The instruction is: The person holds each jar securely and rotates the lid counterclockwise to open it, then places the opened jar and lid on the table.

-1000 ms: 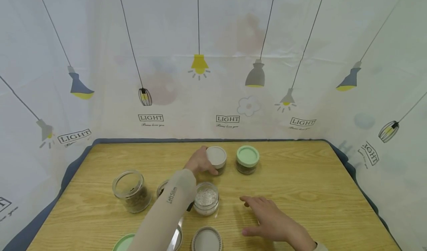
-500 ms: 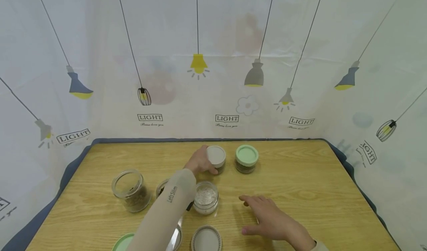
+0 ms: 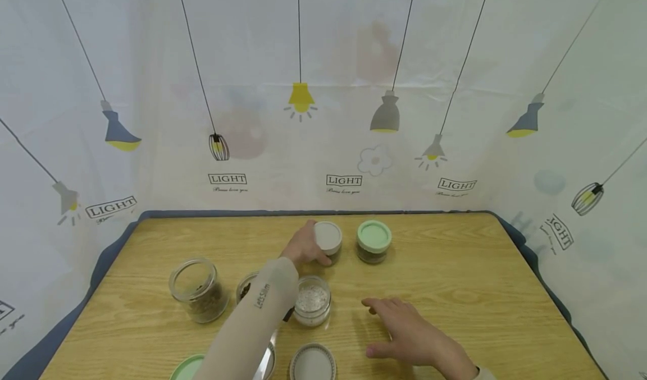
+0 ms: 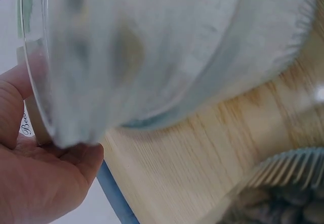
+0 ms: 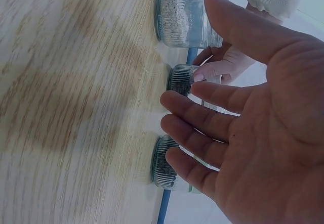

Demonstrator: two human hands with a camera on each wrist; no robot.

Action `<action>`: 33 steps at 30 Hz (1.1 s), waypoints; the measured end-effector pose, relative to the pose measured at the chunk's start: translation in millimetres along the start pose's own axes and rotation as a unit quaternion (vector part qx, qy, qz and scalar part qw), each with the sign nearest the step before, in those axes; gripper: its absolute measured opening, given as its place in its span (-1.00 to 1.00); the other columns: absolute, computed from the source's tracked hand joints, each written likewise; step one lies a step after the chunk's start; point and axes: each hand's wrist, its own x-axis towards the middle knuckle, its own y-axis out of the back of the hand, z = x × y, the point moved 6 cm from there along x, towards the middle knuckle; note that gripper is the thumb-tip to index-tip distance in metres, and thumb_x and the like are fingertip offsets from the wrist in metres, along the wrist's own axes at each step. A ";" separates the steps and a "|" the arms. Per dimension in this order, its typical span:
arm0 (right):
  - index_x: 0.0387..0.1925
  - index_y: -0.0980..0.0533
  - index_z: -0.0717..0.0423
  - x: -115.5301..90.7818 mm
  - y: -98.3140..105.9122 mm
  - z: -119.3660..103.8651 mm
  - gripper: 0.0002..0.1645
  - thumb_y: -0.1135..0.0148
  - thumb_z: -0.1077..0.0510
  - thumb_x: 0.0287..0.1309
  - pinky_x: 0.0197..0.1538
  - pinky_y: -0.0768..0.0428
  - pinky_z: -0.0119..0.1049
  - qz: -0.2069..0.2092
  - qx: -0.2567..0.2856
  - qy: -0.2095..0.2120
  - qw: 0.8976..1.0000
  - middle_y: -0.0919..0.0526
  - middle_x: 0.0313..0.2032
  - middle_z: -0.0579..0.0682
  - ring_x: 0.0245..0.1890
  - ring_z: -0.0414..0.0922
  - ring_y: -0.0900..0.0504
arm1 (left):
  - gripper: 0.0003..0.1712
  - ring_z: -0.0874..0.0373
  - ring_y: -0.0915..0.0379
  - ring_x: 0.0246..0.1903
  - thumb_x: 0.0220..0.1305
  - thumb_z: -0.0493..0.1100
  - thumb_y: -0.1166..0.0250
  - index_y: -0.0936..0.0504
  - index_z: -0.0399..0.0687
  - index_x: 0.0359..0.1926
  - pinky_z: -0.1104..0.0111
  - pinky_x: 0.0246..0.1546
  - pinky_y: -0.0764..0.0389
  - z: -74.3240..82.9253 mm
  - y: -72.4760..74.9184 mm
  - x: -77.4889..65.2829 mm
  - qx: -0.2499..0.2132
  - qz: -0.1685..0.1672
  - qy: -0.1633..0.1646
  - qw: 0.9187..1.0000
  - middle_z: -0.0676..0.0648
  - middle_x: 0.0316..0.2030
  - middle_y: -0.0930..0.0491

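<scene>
Presently, the nearer left hand point(image 3: 304, 245) grips the squat, upright, white-lidded glass jar point(image 3: 328, 237) toward three o'clock; the right hand point(image 3: 411, 335), empty, fingers extended, lies between the jar's four and five.

Cream left sleeve point(image 3: 242, 329), bare left hand point(image 3: 305, 244) and right hand point(image 3: 408, 335)
Dark "Lets Slim" lettering point(image 3: 262, 296) runs along the sleeve; the right cuff point(image 3: 486, 374) is similarly pale.

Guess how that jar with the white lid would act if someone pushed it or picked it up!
The white-lidded jar is probably stiff but breakable, because its clear sides look like glass. Its ribbed side might make it less slippery to hold. Standing upright on the table, it would likely slide rather than roll if pushed gently.
</scene>
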 end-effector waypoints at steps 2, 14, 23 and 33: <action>0.31 -0.23 0.14 0.0 -0.2 0.0 -0.03 -0.32 -0.29 0.02 0.14 -0.30 0.27 -0.002 0.004 0.000 1.000 -0.51 0.08 0.09 0.10 0.08 -0.38 | 0.11 -0.18 -0.30 0.17 -0.32 -0.34 -0.58 -0.18 -0.17 0.31 -0.08 0.26 -0.28 0.0 -0.6 0.2 0.004 0.001 0.000 1.000 -0.26 0.17 -0.41; 0.32 -0.22 0.15 -2.0 0.5 1.6 -0.05 -0.29 -0.28 0.05 0.12 -0.28 0.30 -0.004 0.025 0.000 1.000 -0.49 0.11 0.11 0.11 0.09 -0.37 | 0.08 -0.16 -0.35 0.13 -0.30 -0.16 -0.62 -0.24 -0.16 0.28 -0.06 0.22 -0.34 -3.5 0.1 3.0 0.029 0.029 0.002 0.999 -0.24 0.13 -0.44; 0.31 -0.23 0.16 -1.7 0.2 1.1 -0.04 -0.31 -0.28 0.03 0.11 -0.29 0.30 -0.005 0.021 0.000 1.000 -0.50 0.10 0.10 0.10 0.10 -0.38 | 0.11 -0.11 -0.38 0.09 -0.37 -0.07 -0.64 -0.27 -0.11 0.27 -0.05 0.17 -0.39 -4.5 6.1 4.9 0.028 0.061 -0.014 0.998 -0.18 0.10 -0.47; 0.32 -0.23 0.15 -1.3 3.2 -3.8 -0.02 -0.33 -0.29 0.01 0.13 -0.29 0.29 -0.001 0.008 -0.004 1.000 -0.51 0.08 0.08 0.11 0.09 -0.39 | 0.11 -0.07 -0.37 0.11 -0.29 0.05 -0.60 -0.22 -0.07 0.29 -0.02 0.19 -0.38 10.0 21.0 -1.5 0.006 0.070 -0.044 0.997 -0.15 0.14 -0.45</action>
